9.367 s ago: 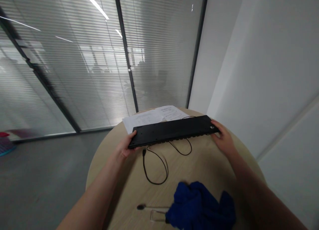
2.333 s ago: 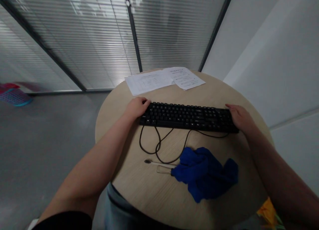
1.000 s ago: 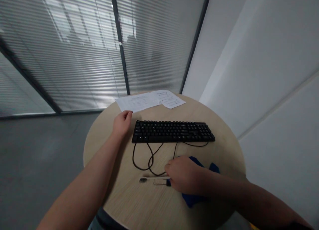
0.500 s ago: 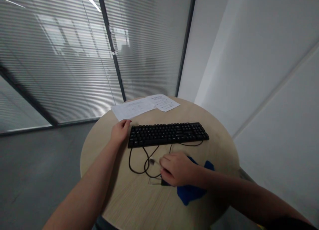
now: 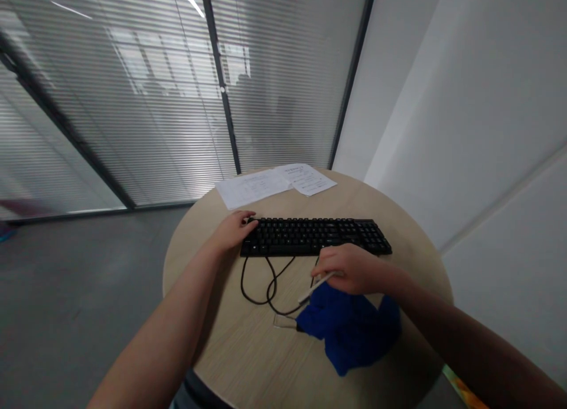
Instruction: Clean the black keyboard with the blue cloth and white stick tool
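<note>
Moved the left hand (image 5: pixel 234 230) from beside the keyboard (image 5: pixel 305 236) onto its left end, pinching the corner narrowly between thumb and fingers. Carried the white brush (image 5: pixel 321 283), held in the closed right hand (image 5: pixel 348 267), toward the keyboard's front edge, uncovering more of the blue cloth (image 5: pixel 354 332). Kept the keyboard flat on the round table (image 5: pixel 248 362), between the papers (image 5: pixel 252 187) and its looped cable (image 5: pixel 241 279).

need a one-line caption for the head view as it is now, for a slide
Left hand on the keyboard, right hand holding a brush above the blue cloth
</note>
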### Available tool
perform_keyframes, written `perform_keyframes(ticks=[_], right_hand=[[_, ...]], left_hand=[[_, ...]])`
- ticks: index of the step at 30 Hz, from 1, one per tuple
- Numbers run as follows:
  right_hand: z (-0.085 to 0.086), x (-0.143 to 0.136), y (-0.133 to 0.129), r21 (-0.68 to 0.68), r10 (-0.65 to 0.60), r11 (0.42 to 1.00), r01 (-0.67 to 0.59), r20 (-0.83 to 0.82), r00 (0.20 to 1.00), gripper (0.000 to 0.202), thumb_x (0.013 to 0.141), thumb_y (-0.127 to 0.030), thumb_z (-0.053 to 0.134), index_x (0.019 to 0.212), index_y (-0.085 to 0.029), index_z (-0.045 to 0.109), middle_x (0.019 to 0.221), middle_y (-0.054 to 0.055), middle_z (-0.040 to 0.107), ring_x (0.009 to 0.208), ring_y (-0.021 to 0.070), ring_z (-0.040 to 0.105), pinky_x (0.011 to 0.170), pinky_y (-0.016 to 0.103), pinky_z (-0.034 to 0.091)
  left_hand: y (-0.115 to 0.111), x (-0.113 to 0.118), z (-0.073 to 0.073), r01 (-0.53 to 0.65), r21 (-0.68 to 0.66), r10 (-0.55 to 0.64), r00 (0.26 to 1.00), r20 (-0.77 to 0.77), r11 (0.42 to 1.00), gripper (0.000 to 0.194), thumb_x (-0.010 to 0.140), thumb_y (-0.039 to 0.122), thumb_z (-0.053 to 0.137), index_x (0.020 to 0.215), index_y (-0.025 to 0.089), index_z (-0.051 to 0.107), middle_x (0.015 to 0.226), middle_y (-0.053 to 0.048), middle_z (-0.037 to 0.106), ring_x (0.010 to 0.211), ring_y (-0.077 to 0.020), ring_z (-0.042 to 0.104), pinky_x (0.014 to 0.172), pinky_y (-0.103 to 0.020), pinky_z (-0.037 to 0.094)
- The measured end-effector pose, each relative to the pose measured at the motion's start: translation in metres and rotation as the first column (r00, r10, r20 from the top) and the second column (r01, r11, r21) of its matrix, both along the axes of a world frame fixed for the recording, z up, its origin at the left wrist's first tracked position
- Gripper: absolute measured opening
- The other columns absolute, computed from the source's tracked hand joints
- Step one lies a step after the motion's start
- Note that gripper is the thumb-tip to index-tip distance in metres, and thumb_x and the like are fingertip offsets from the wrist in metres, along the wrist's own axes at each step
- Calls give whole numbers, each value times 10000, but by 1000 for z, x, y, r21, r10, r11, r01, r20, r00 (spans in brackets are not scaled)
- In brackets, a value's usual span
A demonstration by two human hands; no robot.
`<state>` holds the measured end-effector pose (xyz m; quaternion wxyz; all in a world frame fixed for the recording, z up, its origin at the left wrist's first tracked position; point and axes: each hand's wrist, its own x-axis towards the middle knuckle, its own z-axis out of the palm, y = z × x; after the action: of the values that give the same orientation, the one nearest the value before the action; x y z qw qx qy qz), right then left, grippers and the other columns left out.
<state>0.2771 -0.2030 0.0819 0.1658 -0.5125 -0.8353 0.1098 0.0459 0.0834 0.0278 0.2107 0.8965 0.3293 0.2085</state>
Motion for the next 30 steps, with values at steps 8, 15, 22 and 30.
perform_keyframes(ticks=[8, 15, 22, 30], right_hand=[[-23, -1, 31, -216, 141, 973, -87, 248, 958, 231, 920, -254, 562, 1017, -233, 770, 963, 17, 721, 952, 136, 649, 795, 227, 427], [-44, -22, 36, -158, -102, 978, 135, 202, 974, 211, 925, -264, 546, 980, -186, 733, 972, 30, 711, 898, 128, 639, 768, 236, 413], [-43, -38, 24, -61, -211, 970, 236, 271, 939, 205, 913, -159, 518, 979, -169, 712, 1003, 71, 645, 914, 159, 573, 733, 264, 443], [-38, -37, 0, -99, -243, 959, 266, 204, 949, 428, 966, -215, 469, 1371, -155, 593, 1357, 111, 591, 1189, 213, 572, 995, 354, 500]], left_hand=[[-6, 7, 0, -8, 35, 12, 994, -113, 999, 588, 910, 504, 449, 1321, 132, 647, 1301, -142, 673, 1182, -308, 629, 1060, -424, 458], [-6, 9, 0, -10, 28, 13, 995, -94, 1000, 538, 913, 505, 455, 1283, 178, 670, 1271, -116, 690, 1152, -295, 640, 1052, -421, 461], [0, 10, -3, -43, -36, 42, 998, -44, 998, 500, 878, 533, 503, 1198, 217, 721, 1195, -81, 723, 1074, -289, 661, 1015, -403, 487], [0, 9, -7, -69, -95, 70, 998, 8, 993, 459, 855, 525, 543, 1144, 228, 740, 1135, -70, 742, 1013, -279, 671, 973, -403, 505]])
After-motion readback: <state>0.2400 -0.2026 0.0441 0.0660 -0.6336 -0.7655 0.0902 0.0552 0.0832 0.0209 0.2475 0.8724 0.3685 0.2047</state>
